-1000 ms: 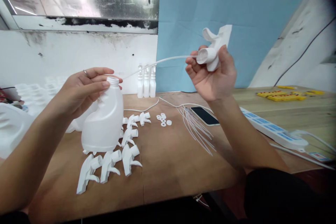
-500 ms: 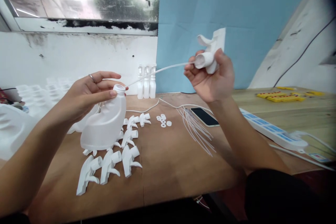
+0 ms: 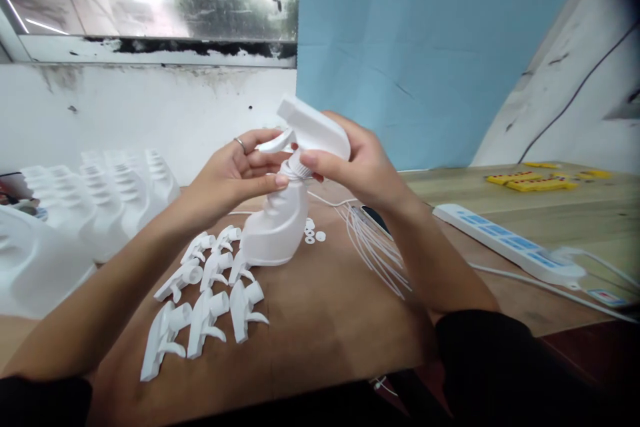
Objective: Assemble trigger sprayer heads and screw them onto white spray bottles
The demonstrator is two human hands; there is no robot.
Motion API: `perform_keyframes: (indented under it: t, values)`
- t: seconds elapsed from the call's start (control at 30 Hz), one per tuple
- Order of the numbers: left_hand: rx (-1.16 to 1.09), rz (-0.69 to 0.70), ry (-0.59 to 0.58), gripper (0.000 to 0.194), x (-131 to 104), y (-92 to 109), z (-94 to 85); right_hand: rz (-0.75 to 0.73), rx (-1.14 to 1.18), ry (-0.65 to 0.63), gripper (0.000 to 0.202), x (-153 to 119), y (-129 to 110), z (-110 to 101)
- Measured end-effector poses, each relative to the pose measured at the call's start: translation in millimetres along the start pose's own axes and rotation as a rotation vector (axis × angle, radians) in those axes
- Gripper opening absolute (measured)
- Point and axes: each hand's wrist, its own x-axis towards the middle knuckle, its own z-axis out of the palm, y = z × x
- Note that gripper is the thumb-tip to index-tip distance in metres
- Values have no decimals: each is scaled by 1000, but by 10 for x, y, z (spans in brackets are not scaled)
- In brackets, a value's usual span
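Note:
A translucent white bottle (image 3: 277, 230) hangs above the table, its neck between the thumb and fingers of my left hand (image 3: 245, 170), which wears a ring. My right hand (image 3: 357, 153) grips a white spray trigger head (image 3: 315, 127). The head's ribbed collar sits at the bottle's mouth, slightly tilted; whether it is threaded on cannot be told. The tube no longer shows outside the bottle. Below and to the left, several loose trigger heads (image 3: 205, 323) lie on the brown table (image 3: 325, 333).
Several white bottles (image 3: 125, 193) stand at the left. Small white rings (image 3: 321, 236), a bundle of thin tubes (image 3: 373, 250) and a partly hidden phone (image 3: 376, 219) lie behind. A power strip (image 3: 507, 240) and yellow pieces (image 3: 540, 183) are at the right.
My right hand has come left and down with the trigger head, bringing its collar onto the bottle's mouth. My left hand and the bottle have shifted right. The tube has gone out of sight.

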Motion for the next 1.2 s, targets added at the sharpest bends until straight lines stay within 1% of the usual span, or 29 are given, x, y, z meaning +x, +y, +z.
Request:
perform_keyframes:
  t: [0.07, 0.13, 0.23, 0.3, 0.37, 0.47, 0.53, 0.6, 0.63, 0.7, 0.77, 0.87, 0.93, 1.03, 1.1, 1.2]
  values:
    - [-42, -29, -20, 59, 1, -110, -4, -22, -70, -17, 23, -4, 19, 27]
    - [-66, -70, -38, 54, -12, -212, -15, -16, -102, -69, 22, -1, 58, 26]
    - [-94, -100, -54, 45, -32, -323, -18, 54, -115, -159, 22, 13, 134, 9]
    - [-110, -100, -62, 42, -36, -368, -11, 94, -111, -190, 22, 24, 180, 3]
    - [-118, -87, -61, 42, -32, -396, -7, 107, -104, -195, 23, 33, 210, 7]
    - [-88, -54, -51, 40, -30, -411, -20, 100, -101, -162, 27, 44, 226, 26]
    - [-30, -38, -66, 43, -43, -397, -46, 92, -107, -145, 26, 46, 224, 44]
    - [66, -20, -85, 52, -68, -358, -77, 86, -105, -150, 22, 43, 217, 64]
    - [125, 8, -73, 58, -84, -327, -91, 83, -95, -155, 21, 41, 212, 75]
    - [238, 114, -2, 61, -117, -253, -111, 78, -65, -164, 19, 34, 197, 97]
    - [314, 242, 58, 56, -147, -174, -119, 75, -47, -171, 19, 25, 173, 118]
    - [412, 342, 48, 36, -180, -90, -122, 101, -47, -199, 16, 10, 125, 143]
    - [459, 360, 62, 26, -195, -68, -123, 129, -25, -205, 14, -2, 109, 164]
    - [406, 366, 101, 22, -211, -60, -114, 178, 71, -160, 18, -33, 167, 232]
    - [356, 351, 115, 20, -222, -55, -103, 230, 224, -130, 24, -70, 268, 308]
    - [321, 267, 138, 19, -232, -37, -100, 314, 529, -156, 27, -144, 450, 439]
